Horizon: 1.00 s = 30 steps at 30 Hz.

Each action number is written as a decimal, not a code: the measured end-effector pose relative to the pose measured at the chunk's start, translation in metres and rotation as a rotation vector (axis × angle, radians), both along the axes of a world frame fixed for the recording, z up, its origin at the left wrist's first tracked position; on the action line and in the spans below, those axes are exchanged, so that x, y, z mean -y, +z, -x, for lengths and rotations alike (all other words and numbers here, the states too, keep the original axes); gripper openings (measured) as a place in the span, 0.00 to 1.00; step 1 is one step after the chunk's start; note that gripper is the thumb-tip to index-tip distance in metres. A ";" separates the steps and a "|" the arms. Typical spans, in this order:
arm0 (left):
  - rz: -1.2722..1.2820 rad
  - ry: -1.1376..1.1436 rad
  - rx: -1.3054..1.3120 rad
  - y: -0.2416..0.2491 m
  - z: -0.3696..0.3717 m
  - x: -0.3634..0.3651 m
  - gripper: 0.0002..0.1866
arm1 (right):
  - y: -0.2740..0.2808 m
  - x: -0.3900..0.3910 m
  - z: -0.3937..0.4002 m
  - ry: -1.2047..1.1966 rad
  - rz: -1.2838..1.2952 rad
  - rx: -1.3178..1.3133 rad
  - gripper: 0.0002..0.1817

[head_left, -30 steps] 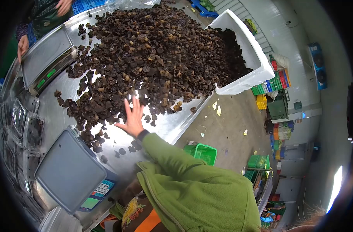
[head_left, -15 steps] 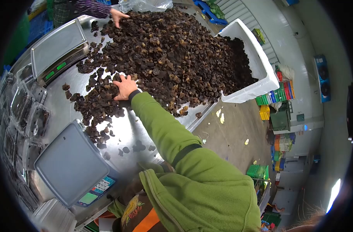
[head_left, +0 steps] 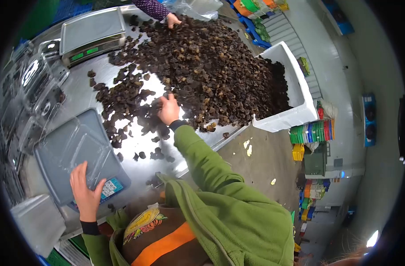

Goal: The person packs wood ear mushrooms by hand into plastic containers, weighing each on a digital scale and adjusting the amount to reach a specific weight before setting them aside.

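A large heap of dark wood ear mushrooms (head_left: 211,71) covers the metal table. My right hand (head_left: 169,110) is at the near edge of the heap, fingers curled on some mushroom pieces; their tips are partly hidden. On the grey-topped scale (head_left: 51,153) lies a clear plastic tray (head_left: 89,148). My left hand (head_left: 83,190) spans the tray's near end, with thumb and fingers on either side, just above the scale's keypad. Across the heap, a co-worker's hand (head_left: 172,20) in a purple dotted sleeve touches the mushrooms.
A white foam box (head_left: 306,99) lies tipped at the heap's right, mushrooms spilling from it. A second scale (head_left: 93,31) stands at the far left. Clear plastic containers (head_left: 38,84) are piled along the left edge. A clear bag (head_left: 195,9) lies at the back.
My left hand has come into view with a clear tray, now over the near scale. My right hand has drawn mushrooms nearer, baring some table. The view has shifted.
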<state>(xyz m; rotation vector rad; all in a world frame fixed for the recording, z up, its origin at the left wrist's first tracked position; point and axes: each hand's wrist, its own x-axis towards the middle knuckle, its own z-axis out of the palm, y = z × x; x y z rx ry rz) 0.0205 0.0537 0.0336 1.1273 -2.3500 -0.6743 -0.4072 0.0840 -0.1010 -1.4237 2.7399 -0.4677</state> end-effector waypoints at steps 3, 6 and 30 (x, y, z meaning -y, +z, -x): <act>0.007 0.078 -0.046 0.008 -0.008 0.002 0.48 | 0.049 0.005 -0.023 0.114 0.224 0.125 0.25; 0.025 0.202 -0.139 0.000 -0.011 0.007 0.60 | 0.085 0.033 -0.062 0.303 0.368 0.664 0.27; 0.131 0.294 -0.323 -0.007 0.023 0.027 0.44 | 0.135 0.068 -0.224 0.576 0.133 0.998 0.12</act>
